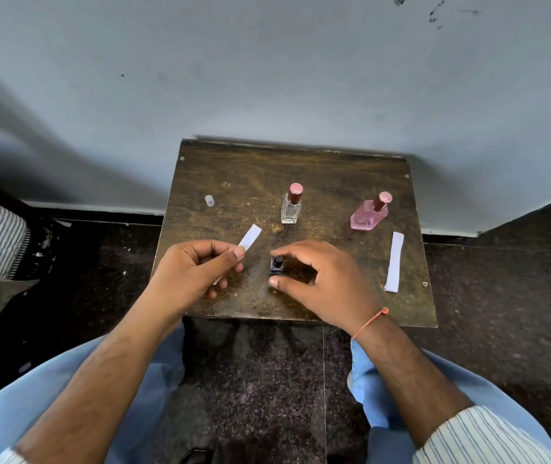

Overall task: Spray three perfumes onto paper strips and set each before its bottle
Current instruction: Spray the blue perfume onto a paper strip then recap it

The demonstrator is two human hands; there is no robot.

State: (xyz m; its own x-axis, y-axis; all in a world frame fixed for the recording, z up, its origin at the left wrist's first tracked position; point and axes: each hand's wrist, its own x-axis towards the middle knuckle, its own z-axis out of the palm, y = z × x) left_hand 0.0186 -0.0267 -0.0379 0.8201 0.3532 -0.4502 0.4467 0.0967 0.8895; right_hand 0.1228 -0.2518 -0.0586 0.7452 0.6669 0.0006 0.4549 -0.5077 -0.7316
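Small dark table (pixel 317 296) against a grey wall. Our left hand (pixel 187 276) pinches a strip (pixel 250 236). Our right hand (pixel 317 279) curls around the dark bottle (pixel 277 265) at table centre; contact unclear. Risk: a loose grip tips the bottle, or spray misses the strip.

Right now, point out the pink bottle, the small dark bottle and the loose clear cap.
pink bottle (pixel 368 216), head view, on its glass body.
small dark bottle (pixel 277 265), head view, on its body.
clear cap (pixel 209 200), head view, on its side.
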